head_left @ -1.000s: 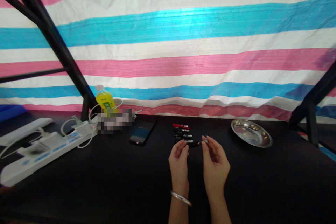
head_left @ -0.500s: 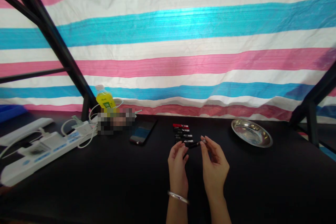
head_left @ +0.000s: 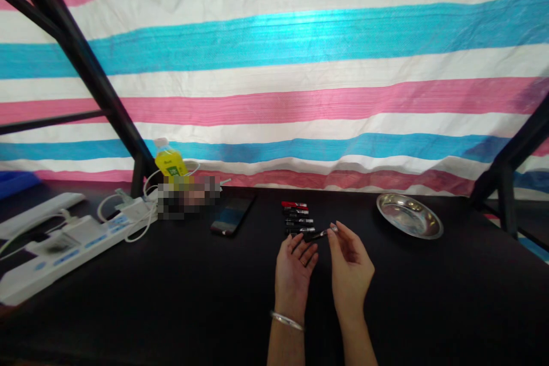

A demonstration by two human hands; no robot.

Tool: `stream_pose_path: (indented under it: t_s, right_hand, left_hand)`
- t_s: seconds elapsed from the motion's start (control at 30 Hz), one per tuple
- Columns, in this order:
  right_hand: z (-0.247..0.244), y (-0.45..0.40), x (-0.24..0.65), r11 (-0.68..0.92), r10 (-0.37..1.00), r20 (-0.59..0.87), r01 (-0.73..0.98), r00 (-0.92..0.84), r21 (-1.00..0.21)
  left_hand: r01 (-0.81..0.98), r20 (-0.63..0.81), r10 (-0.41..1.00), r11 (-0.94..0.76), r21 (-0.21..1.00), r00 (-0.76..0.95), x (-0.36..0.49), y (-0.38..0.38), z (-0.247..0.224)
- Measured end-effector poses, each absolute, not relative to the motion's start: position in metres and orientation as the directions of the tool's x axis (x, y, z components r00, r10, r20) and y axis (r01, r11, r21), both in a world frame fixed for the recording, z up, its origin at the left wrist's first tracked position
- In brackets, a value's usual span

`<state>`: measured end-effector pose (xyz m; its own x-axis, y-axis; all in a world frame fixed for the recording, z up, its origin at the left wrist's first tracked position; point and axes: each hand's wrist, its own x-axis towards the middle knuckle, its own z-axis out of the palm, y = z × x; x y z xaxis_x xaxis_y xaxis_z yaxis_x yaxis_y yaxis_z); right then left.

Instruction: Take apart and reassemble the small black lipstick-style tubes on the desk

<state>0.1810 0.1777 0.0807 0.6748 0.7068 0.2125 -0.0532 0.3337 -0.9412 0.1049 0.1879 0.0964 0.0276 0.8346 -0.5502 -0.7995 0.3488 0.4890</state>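
My right hand pinches the silvery end of a slim black marker pen between thumb and fingertips. The pen points left, toward my left hand. That hand is turned palm up with its fingers apart and slightly bent, and it wears a silver bangle. The pen's dark end lies by its fingertips; whether they touch it I cannot tell. Just beyond my hands, a red marker pen and several black marker pens lie in a column on the black table, silvery ends to the right.
A shallow metal dish sits at the right. To the left lie a dark phone, a yellow bottle and a white power strip with cables. Black metal posts and a striped tarp stand behind.
My left hand has let go of the pen's dark end, turned palm up and spread its fingers. My right hand keeps its pinch in nearly the same place.
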Motion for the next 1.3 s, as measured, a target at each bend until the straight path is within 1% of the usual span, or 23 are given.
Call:
stream_pose_path:
  t_s: [0.13, 0.27, 0.47, 0.6, 0.73, 0.83, 0.9, 0.93, 1.0, 1.03, 1.07, 1.13, 1.17, 1.23, 1.3]
  right_hand:
    - [0.080, 0.180, 0.182, 0.312, 0.694, 0.143, -0.116, 0.706, -0.943]
    - [0.077, 0.183, 0.183, 0.307, 0.705, 0.104, -0.169, 0.702, -0.937]
    - [0.072, 0.186, 0.184, 0.300, 0.718, 0.078, -0.207, 0.692, -0.931]
    - [0.071, 0.187, 0.184, 0.275, 0.742, 0.052, -0.233, 0.668, -0.933]
    - [0.071, 0.187, 0.183, 0.287, 0.747, 0.053, -0.249, 0.662, -0.925]
    - [0.068, 0.188, 0.182, 0.290, 0.765, 0.058, -0.263, 0.641, -0.920]
    - [0.063, 0.190, 0.182, 0.261, 0.791, 0.047, -0.268, 0.609, -0.927]
    - [0.060, 0.191, 0.182, 0.234, 0.813, 0.036, -0.269, 0.582, -0.934]
    - [0.053, 0.193, 0.182, 0.165, 0.859, 0.007, -0.264, 0.511, -0.950]
    - [0.050, 0.193, 0.182, 0.134, 0.877, -0.006, -0.256, 0.481, -0.957]
    - [0.048, 0.193, 0.183, 0.105, 0.890, -0.016, -0.240, 0.455, -0.965]
    - [0.046, 0.193, 0.184, 0.062, 0.904, -0.019, -0.174, 0.426, -0.983]
    - [0.045, 0.193, 0.184, 0.046, 0.907, -0.011, -0.126, 0.421, -0.991]
    - [0.046, 0.192, 0.185, 0.016, 0.910, 0.006, -0.020, 0.414, -1.000]
    - [0.048, 0.192, 0.186, -0.015, 0.913, 0.014, 0.068, 0.408, -0.998]
  left_hand:
    - [-0.791, -0.543, 0.839, 0.306, 0.531, -0.040, 0.104, 0.187, 0.097]
    - [-0.774, -0.545, 0.834, 0.285, 0.566, -0.091, 0.102, 0.187, 0.097]
    - [-0.707, -0.486, 0.846, 0.205, 0.677, -0.219, 0.101, 0.189, 0.089]
    - [-0.708, -0.484, 0.840, 0.186, 0.681, -0.245, 0.101, 0.190, 0.086]
    - [-0.719, -0.484, 0.841, 0.182, 0.671, -0.240, 0.103, 0.189, 0.087]
    - [-0.662, -0.463, 0.834, 0.169, 0.730, -0.299, 0.103, 0.189, 0.085]
    - [-0.554, -0.423, 0.815, 0.155, 0.818, -0.396, 0.101, 0.191, 0.082]
    - [-0.468, -0.388, 0.803, 0.156, 0.870, -0.453, 0.100, 0.193, 0.080]
    - [-0.221, -0.297, 0.785, 0.208, 0.953, -0.544, 0.097, 0.194, 0.077]
    - [-0.067, -0.252, 0.786, 0.260, 0.963, -0.565, 0.095, 0.194, 0.077]
    - [0.092, -0.213, 0.794, 0.319, 0.943, -0.569, 0.094, 0.194, 0.078]
    - [0.371, -0.163, 0.832, 0.401, 0.837, -0.530, 0.093, 0.190, 0.083]
    - [0.475, -0.146, 0.853, 0.411, 0.778, -0.501, 0.093, 0.188, 0.085]
    - [0.620, -0.112, 0.894, 0.386, 0.683, -0.433, 0.095, 0.182, 0.091]
    - [0.710, -0.089, 0.920, 0.353, 0.609, -0.381, 0.096, 0.178, 0.095]
